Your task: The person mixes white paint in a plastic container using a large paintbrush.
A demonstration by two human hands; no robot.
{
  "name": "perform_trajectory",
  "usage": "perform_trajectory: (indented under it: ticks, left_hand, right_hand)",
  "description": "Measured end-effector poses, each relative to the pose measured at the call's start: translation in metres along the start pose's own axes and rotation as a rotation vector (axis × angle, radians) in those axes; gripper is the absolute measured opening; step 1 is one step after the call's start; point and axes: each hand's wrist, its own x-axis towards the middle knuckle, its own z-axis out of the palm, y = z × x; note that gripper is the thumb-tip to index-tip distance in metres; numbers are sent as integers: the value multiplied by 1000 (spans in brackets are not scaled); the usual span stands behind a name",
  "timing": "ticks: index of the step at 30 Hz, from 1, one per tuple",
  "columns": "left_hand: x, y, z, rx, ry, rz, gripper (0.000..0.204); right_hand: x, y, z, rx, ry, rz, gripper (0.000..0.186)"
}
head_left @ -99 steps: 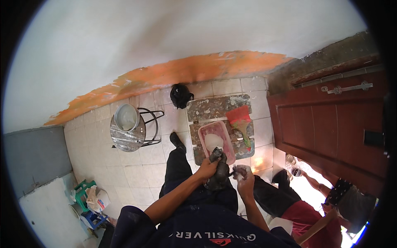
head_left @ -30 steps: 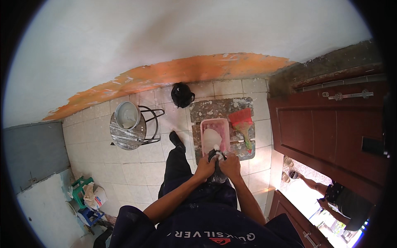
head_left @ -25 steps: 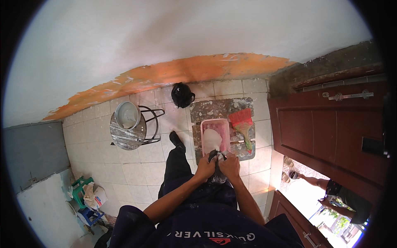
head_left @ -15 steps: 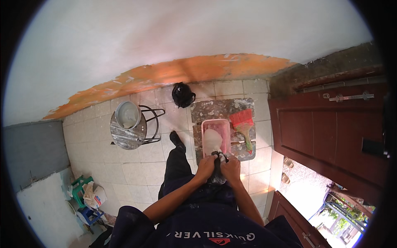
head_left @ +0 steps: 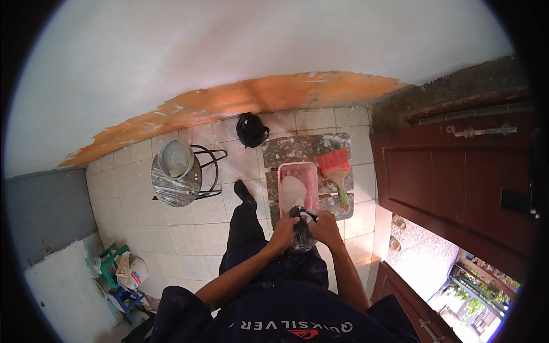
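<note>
frame's lower centre | my left hand (head_left: 283, 232) and right hand (head_left: 325, 228) pinch opposite sides of the black bag (head_left: 302, 239), mouth by the pink tray (head_left: 312, 182) | if one pinch slips (thin plastic, by its look), white powder (head_left: 293, 190) might spill past the rim

The tub (head_left: 313, 191) is coloured pink and its paste (head_left: 293, 190) white; at six o'clock from it, the black bag (head_left: 302, 235) is streaked with white, and at two, the brush (head_left: 335, 164) is coloured red and green. The door (head_left: 452, 183) at three is painted reddish brown, and the white wall (head_left: 286, 40) at twelve is banded with orange.
</note>
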Motion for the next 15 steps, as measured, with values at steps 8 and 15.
perform_trajectory:
  ticks: [8, 15]
  left_hand:
    - [-3, -7, -1, 2, 132, 63, 28]
    - [-5, -5, -2, 46, 112, 46, 24]
  right_hand:
    - [-12, 5, 9, 271, 130, -28, 23]
    - [-8, 3, 13, 179, 65, 17, 26]
